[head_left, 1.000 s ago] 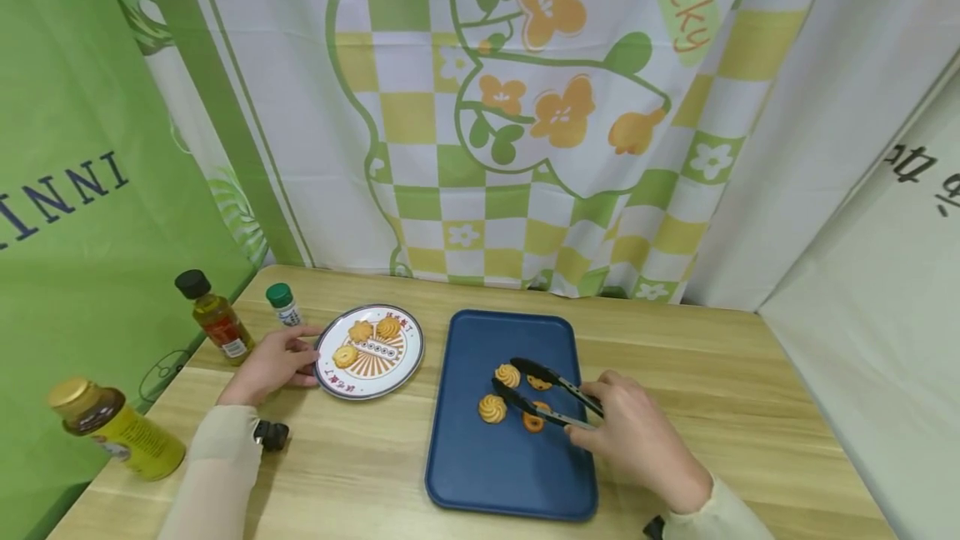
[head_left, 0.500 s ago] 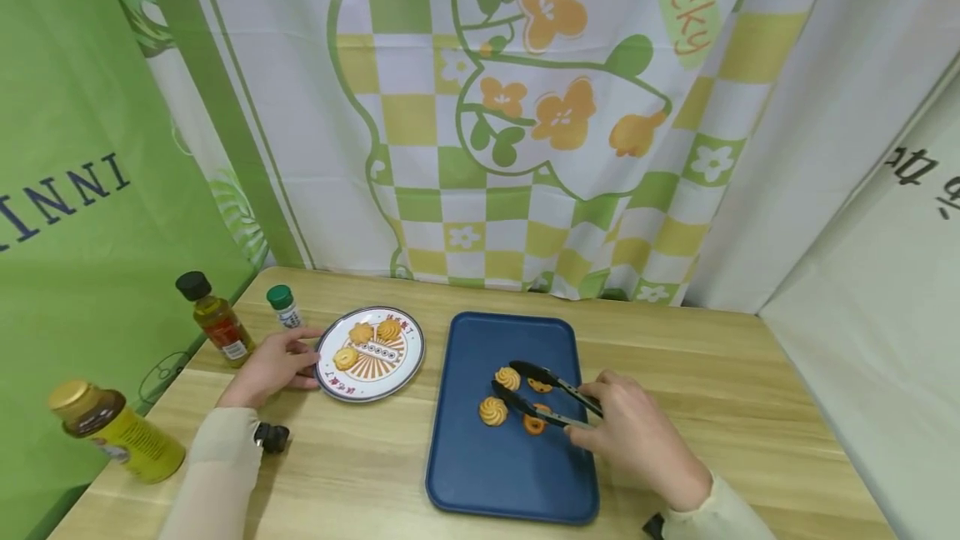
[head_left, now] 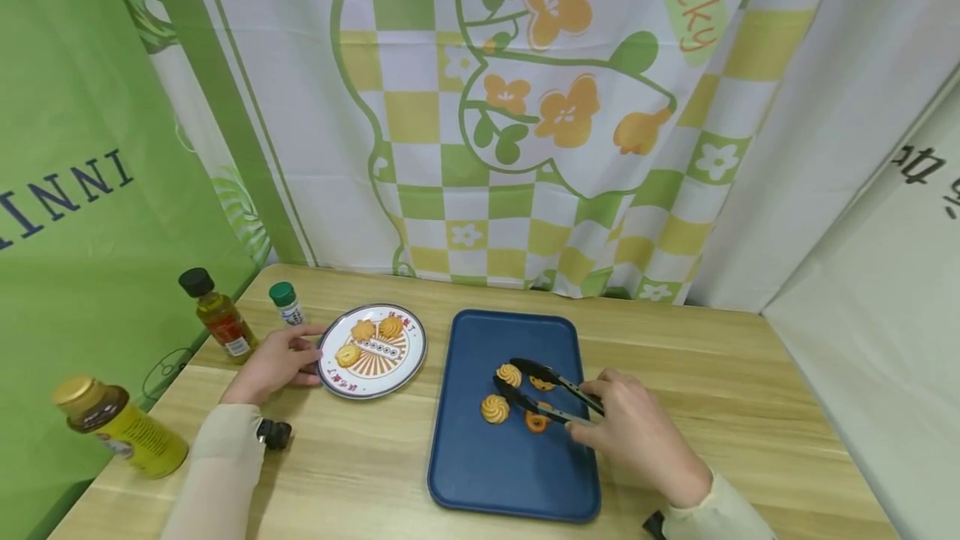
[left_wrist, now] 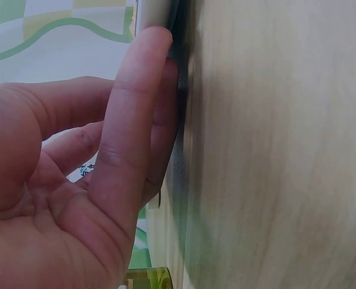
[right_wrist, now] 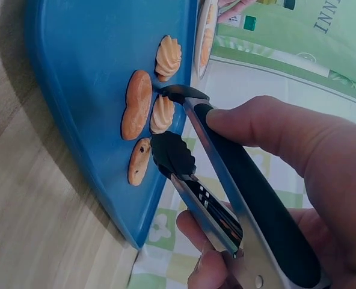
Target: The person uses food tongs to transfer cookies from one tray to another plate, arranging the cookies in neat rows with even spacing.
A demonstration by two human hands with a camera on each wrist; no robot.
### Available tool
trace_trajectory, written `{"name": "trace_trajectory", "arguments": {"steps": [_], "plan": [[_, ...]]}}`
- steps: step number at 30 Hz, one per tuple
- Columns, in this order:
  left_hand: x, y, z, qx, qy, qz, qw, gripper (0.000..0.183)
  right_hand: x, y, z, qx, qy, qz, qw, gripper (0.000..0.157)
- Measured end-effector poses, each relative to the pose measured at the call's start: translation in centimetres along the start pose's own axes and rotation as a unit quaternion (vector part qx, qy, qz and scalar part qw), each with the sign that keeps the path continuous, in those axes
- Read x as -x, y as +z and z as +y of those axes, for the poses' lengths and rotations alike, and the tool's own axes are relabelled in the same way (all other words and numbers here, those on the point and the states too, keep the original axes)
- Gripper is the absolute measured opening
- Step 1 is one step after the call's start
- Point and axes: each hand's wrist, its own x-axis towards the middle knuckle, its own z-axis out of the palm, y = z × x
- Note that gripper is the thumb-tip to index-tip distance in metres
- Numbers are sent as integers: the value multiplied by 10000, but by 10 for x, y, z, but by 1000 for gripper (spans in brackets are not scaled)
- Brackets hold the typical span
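My left hand (head_left: pixel 273 361) holds the left rim of a white plate (head_left: pixel 405 365) with a dark edge, which bears 3 cookies (head_left: pixel 347 356). In the left wrist view its fingers (left_wrist: pixel 130 120) reach the plate's edge close to the wood. My right hand (head_left: pixel 633 427) grips black-and-silver tongs (head_left: pixel 558 417) over a blue tray (head_left: pixel 487 473). Their spread tips stand on either side of a swirl cookie (right_wrist: pixel 162 114); whether they touch it, I cannot tell. Around it on the tray lie another swirl cookie (head_left: pixel 495 408), a ring-shaped cookie (head_left: pixel 536 422) and a dark-spotted cookie (right_wrist: pixel 139 161).
At the left of the wooden table (head_left: pixel 720 407) stand an oil bottle (head_left: pixel 225 327) with a black cap, a small green-capped shaker (head_left: pixel 287 304) and a yellow bottle (head_left: pixel 138 440) with a gold cap. A patterned curtain (head_left: pixel 420 132) hangs behind the table.
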Motion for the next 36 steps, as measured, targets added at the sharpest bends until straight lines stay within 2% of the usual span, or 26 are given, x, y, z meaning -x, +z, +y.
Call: {"name": "trace_trajectory", "arguments": {"steps": [21, 36], "plan": [[0, 1, -1, -49, 33, 28, 10000, 56, -18, 9, -19, -36, 5, -84, 10000, 55], [2, -1, 0, 86, -21, -39, 10000, 58, -40, 18, -63, -254, -450, -87, 9986, 52]]}}
